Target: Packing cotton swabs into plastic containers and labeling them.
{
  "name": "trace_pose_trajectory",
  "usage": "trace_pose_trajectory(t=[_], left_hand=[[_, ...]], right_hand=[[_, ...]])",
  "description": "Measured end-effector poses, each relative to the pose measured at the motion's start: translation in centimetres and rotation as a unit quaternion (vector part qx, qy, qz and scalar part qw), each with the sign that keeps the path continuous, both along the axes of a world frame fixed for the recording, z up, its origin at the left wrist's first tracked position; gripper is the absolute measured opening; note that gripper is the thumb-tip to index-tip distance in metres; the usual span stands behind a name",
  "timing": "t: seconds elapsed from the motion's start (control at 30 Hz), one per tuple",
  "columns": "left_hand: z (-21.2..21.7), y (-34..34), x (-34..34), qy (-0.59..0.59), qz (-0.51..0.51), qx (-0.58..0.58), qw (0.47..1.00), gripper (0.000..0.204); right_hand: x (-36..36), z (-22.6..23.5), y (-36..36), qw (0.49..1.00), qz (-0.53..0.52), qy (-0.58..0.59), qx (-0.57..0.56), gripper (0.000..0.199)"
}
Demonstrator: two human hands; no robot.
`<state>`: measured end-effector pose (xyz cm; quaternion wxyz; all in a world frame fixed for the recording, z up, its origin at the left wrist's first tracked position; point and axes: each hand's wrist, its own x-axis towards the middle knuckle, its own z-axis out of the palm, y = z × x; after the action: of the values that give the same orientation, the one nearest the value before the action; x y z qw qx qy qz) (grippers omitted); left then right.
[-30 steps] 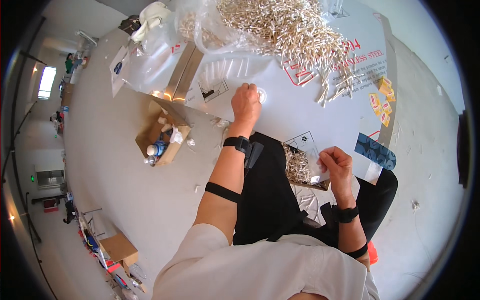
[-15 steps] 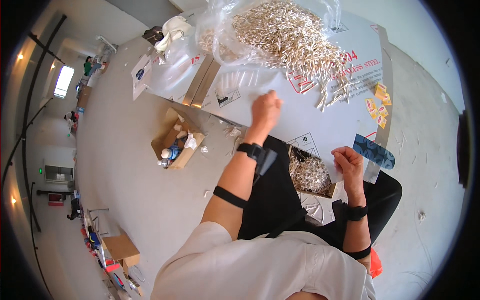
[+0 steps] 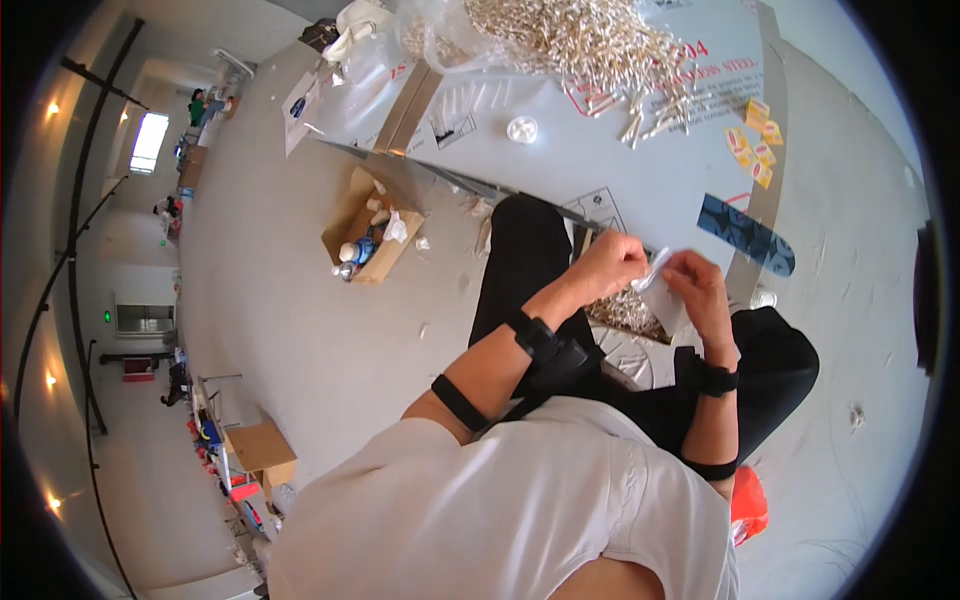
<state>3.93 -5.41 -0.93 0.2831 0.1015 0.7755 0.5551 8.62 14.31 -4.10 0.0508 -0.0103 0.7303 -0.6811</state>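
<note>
My right hand (image 3: 705,298) pinches a small clear plastic bag (image 3: 659,301) in front of my lap. The fingers of my left hand (image 3: 612,264) are closed at the bag's upper edge, where a whitish strip catches the light. Just below the bag is an open cardboard box (image 3: 655,335) heaped with cotton swabs (image 3: 622,311), partly hidden by my hands. Past my hands, a large pile of cotton swabs (image 3: 590,45) spills from a clear bag onto the metal-topped table (image 3: 590,165). A small round white container (image 3: 522,129) stands on the table.
Several yellow-and-white packets (image 3: 738,146) lie near the table's right edge, with a dark blue patterned piece (image 3: 745,235) nearer me. Left of the table, a carton (image 3: 385,255) on the floor holds bottles and crumpled paper. A red bag (image 3: 750,505) lies behind my right arm.
My left hand has come back from the round container on the table to the plastic bag at my right hand. The view has shifted, and the container is now uncovered.
</note>
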Motion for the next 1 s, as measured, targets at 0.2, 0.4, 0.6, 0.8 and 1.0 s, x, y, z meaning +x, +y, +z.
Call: trace_pose_trajectory(t=[0.2,0.4,0.6,0.8,1.0], left_hand=[[0.4,2.7,0.7,0.037,0.079,0.019,0.996,0.014],[0.1,5.8,1.7,0.196,0.044,-0.017,0.979,0.018],[-0.8,7.0,2.0,0.18,-0.002,0.0,0.984,0.015],[-0.5,6.3,1.5,0.067,-0.013,0.064,0.996,0.011],[1.1,7.8,1.3,-0.115,-0.002,0.142,0.983,0.011]], right_hand=[[1.6,0.6,0.0,0.979,-0.193,0.064,0.002,0.012],[2.5,0.7,-0.5,0.948,-0.157,-0.052,-0.271,0.016],[2.9,-0.6,1.5,0.934,-0.183,-0.113,-0.284,0.012],[2.5,-0.3,1.4,0.932,-0.169,-0.087,-0.31,0.011],[2.7,-0.3,2.7,0.915,-0.167,-0.06,-0.363,0.01]])
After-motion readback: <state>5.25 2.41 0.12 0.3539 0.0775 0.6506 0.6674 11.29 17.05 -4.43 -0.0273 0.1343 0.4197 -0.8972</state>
